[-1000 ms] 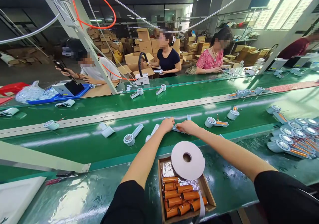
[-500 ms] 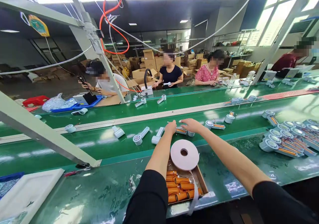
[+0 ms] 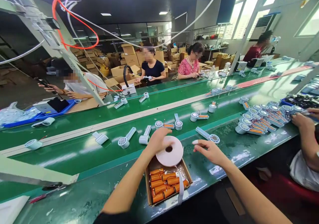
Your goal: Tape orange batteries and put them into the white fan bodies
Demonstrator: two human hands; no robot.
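My left hand (image 3: 158,140) is over the left rim of a roll of white tape (image 3: 174,156), its thumb and fingers apart; I cannot tell whether it touches the roll. The roll rests on a shallow cardboard box (image 3: 149,192) of orange wrapped battery cells (image 3: 159,185), and a loose strip of tape hangs down over the front. To the right, my right hand (image 3: 210,152) is held above the bench with thumb and forefinger parted and nothing between them. White coverings show on its fingertips. Just beyond it lies a pale blue handheld-fan housing (image 3: 203,133) with a round head.
Several similar fan housings (image 3: 124,142) lie along the green belt (image 3: 82,151). A cluster of housings with orange cells (image 3: 259,117) sits at right, beside a co-worker's hands (image 3: 305,119). A slanting metal post (image 3: 37,172) stands at left. Co-workers sit across the belt.
The view has swung right. Both hands have drawn back from the belt, the left to the tape roll, the right farther from it. A fan housing now shows near my right hand.
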